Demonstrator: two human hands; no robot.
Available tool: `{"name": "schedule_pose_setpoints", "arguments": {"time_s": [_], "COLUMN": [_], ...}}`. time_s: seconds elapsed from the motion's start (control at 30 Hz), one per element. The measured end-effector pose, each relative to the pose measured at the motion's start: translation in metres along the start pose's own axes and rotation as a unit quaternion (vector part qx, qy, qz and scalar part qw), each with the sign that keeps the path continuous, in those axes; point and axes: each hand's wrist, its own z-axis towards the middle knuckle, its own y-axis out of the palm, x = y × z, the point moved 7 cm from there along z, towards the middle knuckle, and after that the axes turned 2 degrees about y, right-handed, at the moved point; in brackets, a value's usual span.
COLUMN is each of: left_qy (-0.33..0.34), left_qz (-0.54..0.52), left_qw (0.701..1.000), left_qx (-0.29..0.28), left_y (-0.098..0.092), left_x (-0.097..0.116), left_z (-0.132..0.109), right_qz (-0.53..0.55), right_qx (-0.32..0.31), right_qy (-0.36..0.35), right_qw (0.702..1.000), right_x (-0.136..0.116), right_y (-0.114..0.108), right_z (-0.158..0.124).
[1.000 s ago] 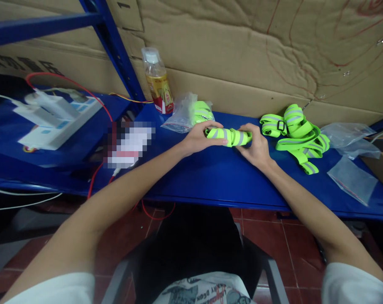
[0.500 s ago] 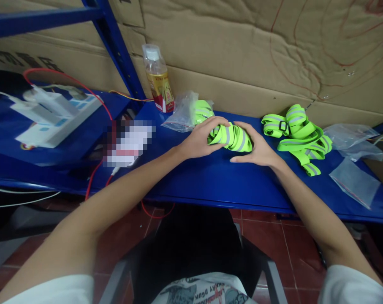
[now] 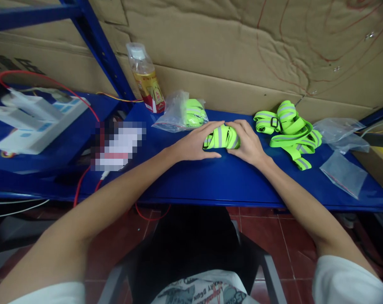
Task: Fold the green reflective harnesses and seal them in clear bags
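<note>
A neon-green strap with grey reflective stripes, folded into a compact bundle [image 3: 221, 138], lies on the blue shelf [image 3: 210, 181]. My left hand [image 3: 194, 143] cups its left side with fingers curled over the top. From the right, my right hand [image 3: 246, 143] presses against it, fingers wrapped round. The bundle is squeezed between both hands.
A clear bag holding another green strap [image 3: 186, 114] lies just behind. A pile of loose green straps [image 3: 288, 131] sits to the right, with empty clear bags [image 3: 343, 173] beyond. A drink bottle [image 3: 143, 80] stands at the cardboard wall. White power strips [image 3: 36, 118] and red cable lie on the left.
The strap went from a long roll held at both ends to a tighter, shorter bundle. Both hands closed in toward each other around it.
</note>
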Motion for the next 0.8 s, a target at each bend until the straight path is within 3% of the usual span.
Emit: {"name": "schedule_pose_setpoints", "arguments": {"time_s": [0.13, 0.4, 0.63, 0.8], "left_qy": [-0.022, -0.049, -0.043, -0.069], "left_qz": [0.02, 0.085, 0.038, -0.07], "left_qw": [0.999, 0.995, 0.998, 0.995], "left_qx": [0.04, -0.009, -0.013, -0.027], "left_y": [-0.002, -0.005, -0.005, -0.008], "left_x": [-0.009, -0.011, -0.006, -0.005], "left_z": [-0.001, 0.0, 0.005, 0.004], "right_qz": [-0.05, -0.065, -0.043, -0.012], "right_qx": [0.009, -0.014, -0.071, -0.082], "right_qy": [-0.03, -0.04, -0.038, -0.06], "right_qw": [0.998, 0.997, 0.996, 0.995], "right_x": [-0.01, -0.019, -0.014, -0.023], "right_y": [-0.003, -0.002, -0.001, -0.001], "right_z": [0.001, 0.004, 0.011, 0.008]}}
